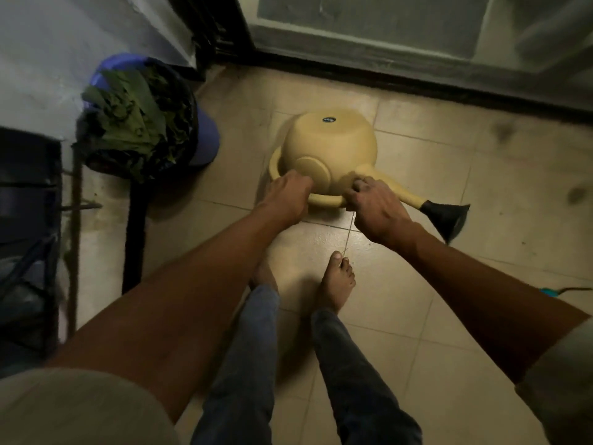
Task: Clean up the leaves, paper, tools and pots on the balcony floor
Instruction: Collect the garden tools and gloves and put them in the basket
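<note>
Standing barefoot: a person in dark jeans is looking down at the tiled balcony floor (433,284), both arms reaching forward.
Feet: the right foot (338,281) is showing in full; the left foot (261,277) is lying mostly hidden under the left forearm.
Cable: a teal-tipped cable (552,292) is lying on the floor at the right edge.
Left hand (287,199): its fingers are curling over the near rim of the yellow saucer (324,200), gripping it.
Right hand (373,205): its fingers are curling in at the base of the spout and the saucer's rim; which of the two it is gripping cannot be told.
Yellow saucer: it is sitting under the watering can, only its near rim and left edge showing.
Watering can (330,146): the yellow body is lying upturned in the saucer, its flat base with a small dark sticker facing up and away, roughly at the middle of the floor.
Spout (404,195): it is pointing right and toward the viewer, ending in a black rose head (447,216) hanging over the tiles.
Blue bin (207,139): it is standing left of the can, near the white wall (48,59), lined with a black bag.
Leaves (134,114): green leaves are filling the bin to the top.
Black rack (29,220): it is occupying the left edge, its contents too dark to tell.
Door frame (417,72): a dark sill and glass panel are running along the far side.
</note>
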